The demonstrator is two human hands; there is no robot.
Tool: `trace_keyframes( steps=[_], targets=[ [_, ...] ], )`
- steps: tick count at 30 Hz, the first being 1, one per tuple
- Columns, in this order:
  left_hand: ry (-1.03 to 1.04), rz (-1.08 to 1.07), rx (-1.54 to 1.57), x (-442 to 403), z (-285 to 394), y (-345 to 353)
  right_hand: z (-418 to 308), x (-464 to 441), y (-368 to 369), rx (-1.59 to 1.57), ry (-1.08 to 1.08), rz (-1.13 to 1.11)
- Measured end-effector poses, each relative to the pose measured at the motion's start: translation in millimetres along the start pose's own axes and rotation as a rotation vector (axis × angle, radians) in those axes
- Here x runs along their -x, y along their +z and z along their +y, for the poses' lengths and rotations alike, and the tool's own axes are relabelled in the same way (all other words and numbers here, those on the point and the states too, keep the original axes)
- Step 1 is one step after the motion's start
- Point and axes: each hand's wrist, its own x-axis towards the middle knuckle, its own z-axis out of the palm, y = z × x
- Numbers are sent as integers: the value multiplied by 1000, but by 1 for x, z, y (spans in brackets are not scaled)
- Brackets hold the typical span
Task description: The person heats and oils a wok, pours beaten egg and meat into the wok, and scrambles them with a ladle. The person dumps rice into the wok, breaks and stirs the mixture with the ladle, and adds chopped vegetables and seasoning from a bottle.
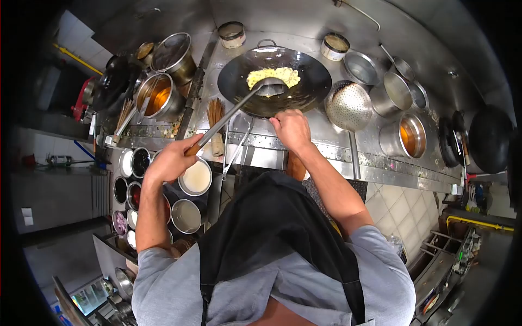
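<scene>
My left hand (173,160) is closed around the wooden grip of a long-handled ladle (236,107). The ladle's bowl rests against yellow scrambled egg (283,74) inside a dark wok (310,81). At the wok's near rim, my right hand (293,129) is closed on its edge; the exact spot under the fingers is hidden. A bamboo brush (216,122) and metal tongs (237,145) lie between my hands. Just right of the wok sits a perforated strainer (349,106), its handle pointing towards me.
On the left stand a pot of orange liquid (173,106) and several seasoning bowls, one with pale liquid (196,178). To the right are a steel pot (391,93), another pot with orange liquid (396,136) and a basin (361,67). Tins (232,36) stand behind the wok.
</scene>
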Motion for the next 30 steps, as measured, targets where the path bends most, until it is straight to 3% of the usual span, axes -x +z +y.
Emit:
trace_keyframes(
  steps=[3, 7, 10, 11, 12, 17, 21, 24, 25, 26, 27, 30],
  targets=[
    [152, 21, -179, -10, -7, 14, -1, -7, 12, 22, -26, -13],
    [40, 65, -150, -56, -8, 65, -6, 11, 39, 16, -9, 13],
    [48, 213, -155, -55, -6, 89, 10, 82, 44, -13, -81, 47],
    [80, 246, -131, -49, -5, 89, 16, 103, 40, -34, -70, -106],
    [109, 276, -108, -39, -5, 87, 22, 114, 43, -71, -81, -95],
    [68, 197, -171, -14, 9, 49, 5, 45, 20, -23, -104, 128],
    [175, 210, -87, -40, -33, 37, 21, -3, 50, -113, -34, 64],
    [-98, 236, 54, -67, -3, 64, 17, -9, 55, -38, 66, -4],
    [105, 356, 22, -93, -32, 90, 20, -13, 60, -44, 63, -8],
    [-7, 365, 263, -95, -7, 109, 27, -16, 68, -50, 60, -13],
    [-116, 293, 417, -104, -8, 123, 34, -21, 76, -54, 55, -16],
    [-83, 174, 533, -107, -22, 126, 48, -35, 94, -67, 82, -84]
  ],
)
